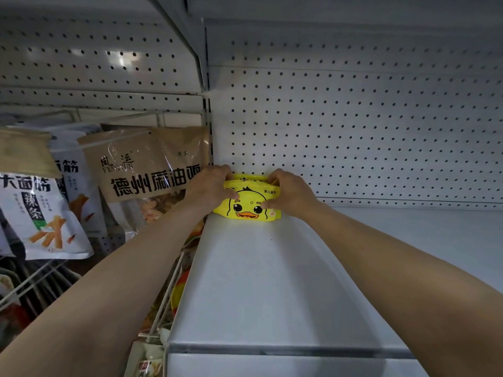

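Yellow wipe packs (249, 206) with a cartoon duck face stand upright at the back left corner of a white shelf (272, 281), against the pegboard back wall. More than one pack is stacked front to back. My left hand (209, 186) grips their left end, thumb on the front face. At the right end my right hand (288, 193) grips them, fingers over the top edge and thumb on the front.
The white pegboard wall (353, 131) closes the back of the shelf. To the left, snack bags (152, 175) hang on wire hooks, one brown, others white (40, 213). A wire rack (163, 300) borders the shelf's left edge. Bare shelf extends right.
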Available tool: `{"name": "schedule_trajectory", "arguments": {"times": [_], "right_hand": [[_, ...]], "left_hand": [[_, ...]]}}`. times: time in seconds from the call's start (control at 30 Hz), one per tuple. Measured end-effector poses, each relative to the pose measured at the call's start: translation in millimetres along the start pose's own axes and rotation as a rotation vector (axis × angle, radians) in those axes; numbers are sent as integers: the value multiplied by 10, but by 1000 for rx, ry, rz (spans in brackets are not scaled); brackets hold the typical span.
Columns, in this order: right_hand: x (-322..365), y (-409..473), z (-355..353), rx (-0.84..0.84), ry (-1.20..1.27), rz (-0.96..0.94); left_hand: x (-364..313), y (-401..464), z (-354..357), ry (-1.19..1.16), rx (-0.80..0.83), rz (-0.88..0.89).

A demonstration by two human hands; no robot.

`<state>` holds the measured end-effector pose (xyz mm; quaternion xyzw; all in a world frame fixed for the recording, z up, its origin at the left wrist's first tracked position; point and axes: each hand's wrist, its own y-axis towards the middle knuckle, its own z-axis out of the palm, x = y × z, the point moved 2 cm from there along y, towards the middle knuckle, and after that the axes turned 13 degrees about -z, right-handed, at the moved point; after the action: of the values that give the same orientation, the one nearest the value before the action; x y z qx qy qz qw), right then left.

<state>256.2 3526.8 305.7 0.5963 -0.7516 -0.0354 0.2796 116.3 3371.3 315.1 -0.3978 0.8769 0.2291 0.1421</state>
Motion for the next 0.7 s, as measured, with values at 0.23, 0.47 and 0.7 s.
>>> {"name": "schedule_trajectory", "arguments": {"times": [0.23, 0.47, 0.7], "right_hand": [[79, 9, 95, -32, -225, 34], [210, -31, 175, -87, -435, 72], [196, -277, -111, -55, -389, 73]], "left_hand": [[1, 17, 86, 49, -95, -16], [-30, -66, 175, 101, -187, -50], [-220, -417, -22, 50, -184, -129]]}}
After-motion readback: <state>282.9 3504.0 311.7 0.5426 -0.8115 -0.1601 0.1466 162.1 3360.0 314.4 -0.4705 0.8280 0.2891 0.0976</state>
